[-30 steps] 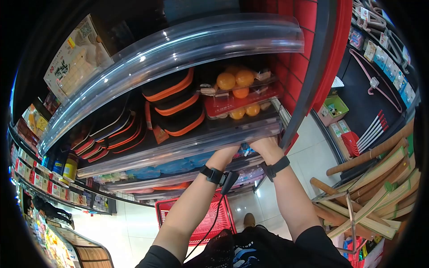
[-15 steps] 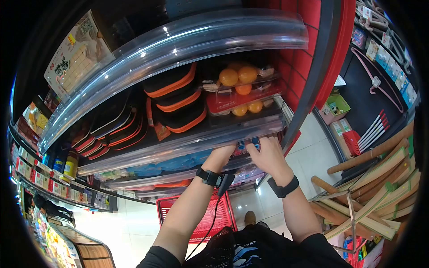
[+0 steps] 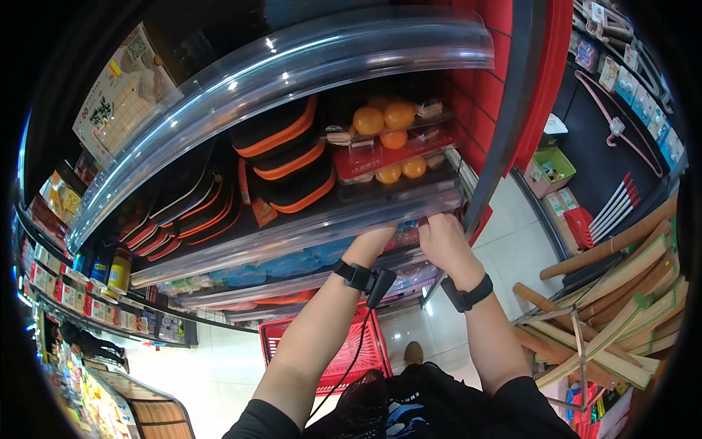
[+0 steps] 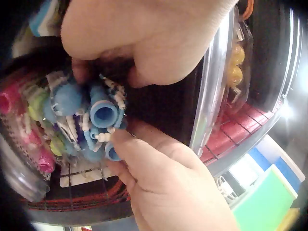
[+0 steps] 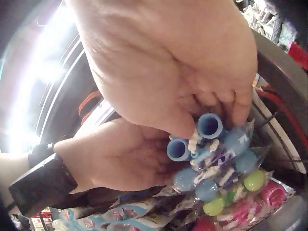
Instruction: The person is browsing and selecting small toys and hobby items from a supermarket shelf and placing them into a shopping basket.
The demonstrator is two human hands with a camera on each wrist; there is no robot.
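Observation:
A packaged bundle of beaded jump ropes lies on a shelf, with light blue hollow handles and white and blue beads. In the right wrist view my right hand curls its thumb and fingers round a blue handle. My left hand is beside the other handle, fingers curled at the bundle's edge and partly hidden. The left wrist view has the left hand above the handles and the right hand below them. In the head view both hands reach under the clear shelf lip.
Overhead is a shelf of black cases with orange trim and packs of orange balls. A red basket stands on the floor. To the right are a dark shelf post and a bin of wooden sticks.
My right hand has drawn back a little from under the shelf lip and turned, its fingers now curled. The left hand stays near the same spot; the head view has shifted slightly.

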